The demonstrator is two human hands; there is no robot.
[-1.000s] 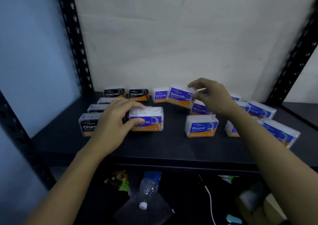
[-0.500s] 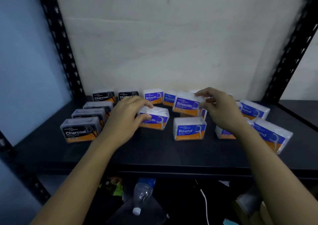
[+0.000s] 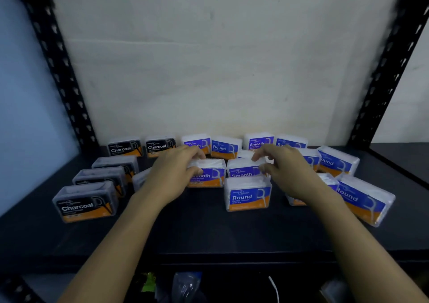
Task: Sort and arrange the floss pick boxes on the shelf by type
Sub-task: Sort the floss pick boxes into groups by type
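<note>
**A:** What can go wrong here?

**B:** Your left hand (image 3: 173, 172) has its grip curled round the left Smooth box (image 3: 209, 177). Your right hand (image 3: 287, 175) pinches the top of the right Smooth box (image 3: 243, 171). Both boxes are mid-shelf (image 3: 209, 233) and almost touching, so a careless slide knocks the Round box (image 3: 249, 197) just in front.

**A:** Which way do they point?

**B:** Both labels face you, long axes left to right. The right one is partly hidden, so it's probably square.

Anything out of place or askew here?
Yes. Back row mixes types: the back Round box stands beside the back Smooth box. At right, the outer Round box lies skewed to the shelf edge.
</note>
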